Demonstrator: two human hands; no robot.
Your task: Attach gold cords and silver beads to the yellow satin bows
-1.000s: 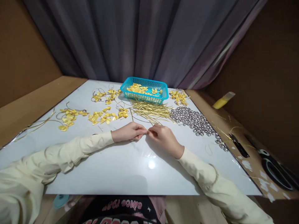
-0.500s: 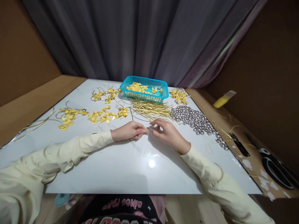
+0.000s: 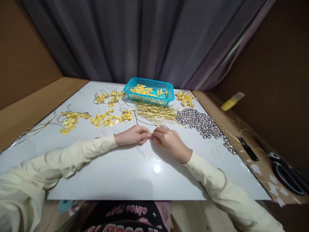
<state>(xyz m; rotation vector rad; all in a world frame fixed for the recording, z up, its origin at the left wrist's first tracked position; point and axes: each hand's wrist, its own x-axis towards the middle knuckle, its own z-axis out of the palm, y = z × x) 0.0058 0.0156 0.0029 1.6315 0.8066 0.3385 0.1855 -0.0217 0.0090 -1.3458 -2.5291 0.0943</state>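
Over the middle of the white tabletop, my left hand (image 3: 134, 134) pinches a thin gold cord (image 3: 135, 118); one end of it sticks up past the fingers. My right hand (image 3: 169, 141) meets it fingertip to fingertip, its fingers pinched on the same cord. The bit of cord between the two hands is hidden by the fingers. Just beyond the hands lies a pile of cut gold cords (image 3: 154, 112). Nearest to the right hand on that side is a spread of round silver beads (image 3: 200, 122).
A blue plastic basket (image 3: 170, 100) holding yellow ribbon flowers stands at the back. Corded yellow flowers (image 3: 70, 122) lie to the left, more yellow flowers (image 3: 185, 98) at the back right. Black-handled scissors (image 3: 287, 177) and black snips (image 3: 248, 149) lie beyond the right edge.
My right hand's fingers, apart half a second ago, have closed and moved slightly left against the left fingertips. The left hand has stayed in place.
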